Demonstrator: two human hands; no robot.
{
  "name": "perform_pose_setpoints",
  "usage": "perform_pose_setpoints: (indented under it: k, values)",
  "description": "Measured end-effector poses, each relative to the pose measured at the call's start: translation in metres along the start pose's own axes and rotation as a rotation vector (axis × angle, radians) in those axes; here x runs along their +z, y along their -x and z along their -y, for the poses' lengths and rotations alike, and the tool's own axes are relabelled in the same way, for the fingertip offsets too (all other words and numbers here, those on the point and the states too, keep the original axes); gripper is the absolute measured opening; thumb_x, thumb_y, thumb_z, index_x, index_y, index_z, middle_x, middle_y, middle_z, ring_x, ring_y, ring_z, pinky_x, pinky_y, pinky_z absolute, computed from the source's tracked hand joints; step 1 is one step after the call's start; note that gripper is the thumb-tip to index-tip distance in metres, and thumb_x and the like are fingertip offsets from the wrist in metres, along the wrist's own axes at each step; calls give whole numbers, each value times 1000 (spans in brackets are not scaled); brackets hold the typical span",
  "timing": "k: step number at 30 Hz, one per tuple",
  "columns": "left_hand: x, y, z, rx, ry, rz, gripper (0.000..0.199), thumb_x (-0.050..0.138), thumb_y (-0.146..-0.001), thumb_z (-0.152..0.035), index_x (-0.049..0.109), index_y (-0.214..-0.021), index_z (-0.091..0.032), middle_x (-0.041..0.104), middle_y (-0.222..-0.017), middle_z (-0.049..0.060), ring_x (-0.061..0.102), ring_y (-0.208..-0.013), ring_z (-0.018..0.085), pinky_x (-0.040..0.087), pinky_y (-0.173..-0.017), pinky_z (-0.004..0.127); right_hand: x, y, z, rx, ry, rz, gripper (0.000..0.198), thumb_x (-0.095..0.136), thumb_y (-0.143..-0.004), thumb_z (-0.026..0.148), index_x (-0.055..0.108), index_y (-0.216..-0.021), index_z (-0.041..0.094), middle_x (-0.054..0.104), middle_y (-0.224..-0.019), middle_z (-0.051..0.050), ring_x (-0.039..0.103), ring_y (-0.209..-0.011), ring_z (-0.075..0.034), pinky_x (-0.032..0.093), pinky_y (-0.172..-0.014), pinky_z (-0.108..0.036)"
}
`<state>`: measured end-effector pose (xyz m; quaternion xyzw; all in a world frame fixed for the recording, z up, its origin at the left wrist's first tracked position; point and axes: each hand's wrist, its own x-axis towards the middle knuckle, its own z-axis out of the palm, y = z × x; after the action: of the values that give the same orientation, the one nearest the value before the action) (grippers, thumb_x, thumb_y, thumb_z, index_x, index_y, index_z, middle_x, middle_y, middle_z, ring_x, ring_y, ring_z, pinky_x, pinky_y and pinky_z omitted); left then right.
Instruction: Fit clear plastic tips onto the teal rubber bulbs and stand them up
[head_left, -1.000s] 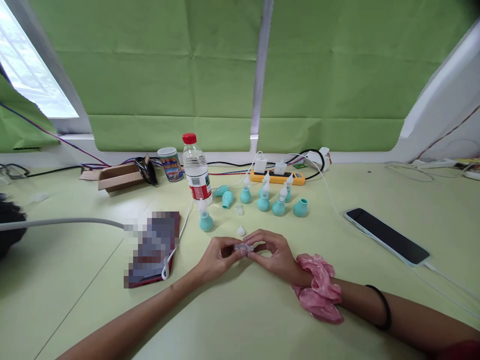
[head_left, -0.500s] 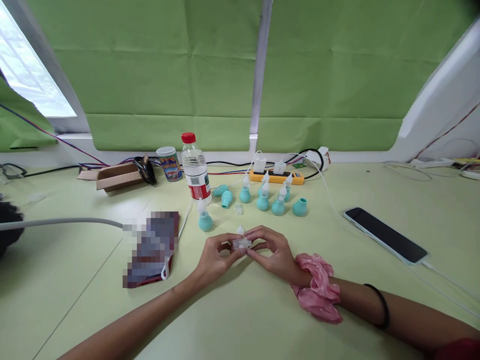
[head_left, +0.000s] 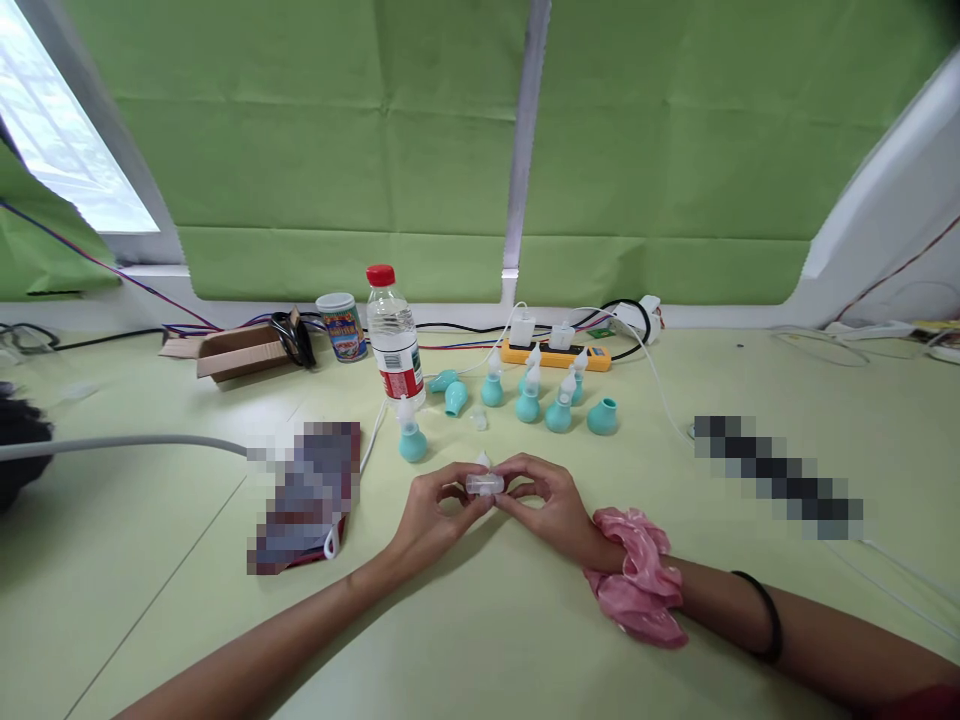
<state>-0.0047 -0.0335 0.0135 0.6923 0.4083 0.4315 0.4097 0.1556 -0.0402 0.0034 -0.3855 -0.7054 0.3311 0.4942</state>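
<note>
Between the fingertips of both hands is a small clear plastic tube (head_left: 486, 485), lying level. My left hand (head_left: 439, 505) pinches its left end and my right hand (head_left: 541, 500) its right end. A whitish pointed tip (head_left: 483, 460) shows just behind the tube; whether it is joined to it I cannot tell. Beyond the hands stands a teal nasal aspirator (head_left: 412, 440) with a clear nozzle. Several more nasal aspirators (head_left: 528, 402) are grouped farther back. An open teal bulb (head_left: 602, 416) and two lying teal bulbs (head_left: 455, 398) are near them, with a small clear part (head_left: 478, 420).
A red-capped water bottle (head_left: 396, 345), a can (head_left: 342, 328) and a cardboard box (head_left: 244, 352) stand at the back. Behind the aspirators lies an orange power strip (head_left: 555, 355). Blurred flat devices lie left (head_left: 307, 495) and right (head_left: 776, 475), with cables.
The clear tube has turned slightly between my fingers and shows more plainly. Both hands stay in nearly the same place; the view has shifted slightly.
</note>
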Motion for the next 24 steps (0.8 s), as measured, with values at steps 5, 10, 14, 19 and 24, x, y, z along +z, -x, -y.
perform_pose_setpoints:
  k: [5, 10, 14, 19, 24]
  values:
    - [-1, -5, 8, -91, 10, -130, 21, 62, -65, -32, 58, -78, -15, 61, -73, 2, 54, -64, 13, 45, -60, 24, -12, -10, 3, -167, 231, -60, 29, 54, -70, 15, 52, -97, 21, 48, -106, -7, 49, -97, -18, 50, -71, -29]
    - [-3, -8, 13, -130, 52, -146, 25, 58, -69, -36, 58, -81, -14, 58, -65, 0, 53, -59, 12, 42, -53, 22, -29, -26, -3, -272, 621, -98, 40, 54, -71, 21, 43, -110, 20, 33, -125, -11, 31, -115, -26, 33, -92, -45]
    - [-4, -8, 16, -140, 64, -127, 31, 53, -73, -38, 60, -92, -14, 59, -68, 2, 53, -60, 13, 42, -54, 23, -35, -30, -16, -263, 819, 239, 43, 51, -75, 28, 41, -116, 18, 34, -127, -12, 30, -115, -28, 30, -93, -48]
    - [-3, -9, 17, -131, 27, -133, 28, 57, -69, -35, 62, -89, -16, 61, -80, 3, 53, -62, 12, 43, -56, 22, -30, -26, -20, -214, 826, 447, 38, 43, -81, 29, 42, -117, 16, 47, -116, -12, 39, -108, -23, 34, -91, -43]
    - [-3, -9, 15, -116, 55, -115, 26, 55, -70, -30, 61, -92, -17, 60, -85, 4, 53, -68, 13, 45, -59, 23, -21, -18, -5, -229, 855, 474, 55, 43, -81, 34, 24, -130, 17, 31, -131, -12, 28, -116, -27, 30, -93, -47]
